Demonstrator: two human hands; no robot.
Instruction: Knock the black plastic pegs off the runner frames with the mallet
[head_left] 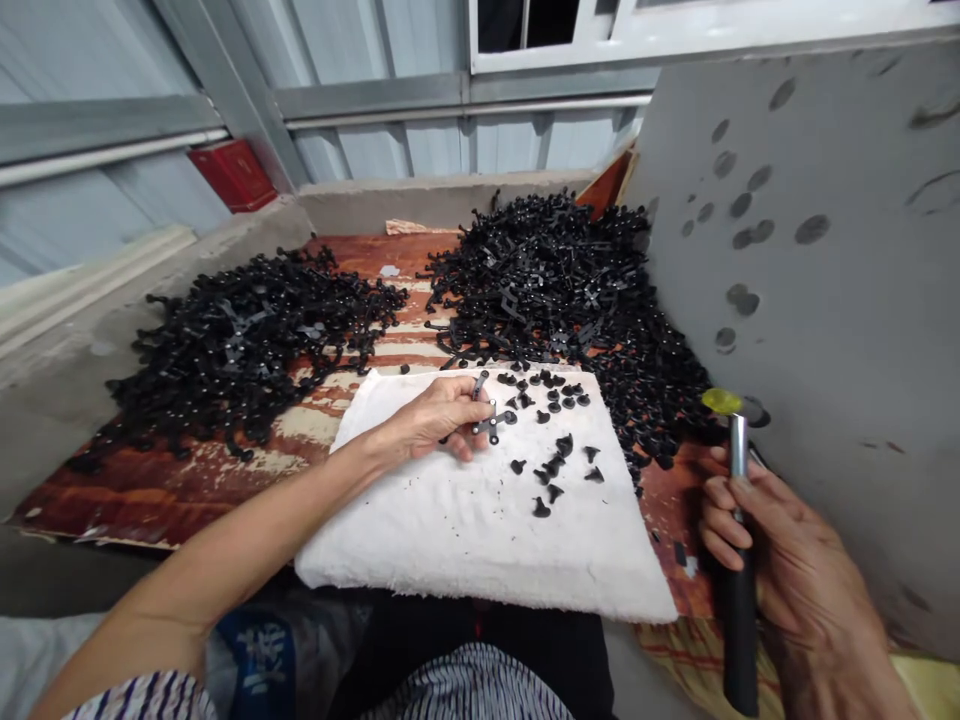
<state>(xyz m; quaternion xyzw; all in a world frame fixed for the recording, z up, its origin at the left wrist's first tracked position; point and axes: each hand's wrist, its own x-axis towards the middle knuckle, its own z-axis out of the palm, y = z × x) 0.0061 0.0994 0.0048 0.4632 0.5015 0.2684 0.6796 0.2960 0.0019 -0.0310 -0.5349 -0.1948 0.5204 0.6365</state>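
Left hand (448,418) pinching, right hand (795,545) gripping

The left hand is closed on small black plastic links (495,422) above a white cloth towel (435,550); the right, well apart, wraps a black-handled tool with metal shaft and yellow head (739,450). A light fingertip pinch seems best — with the yellow head kept clear of the fingers. Loose black stud-like pieces (565,444) dot the towel. Heaps of black plastic strips (547,280) lie uncontained on a worn red-brown board (161,500). A red box-like object (232,175) hides any contents.
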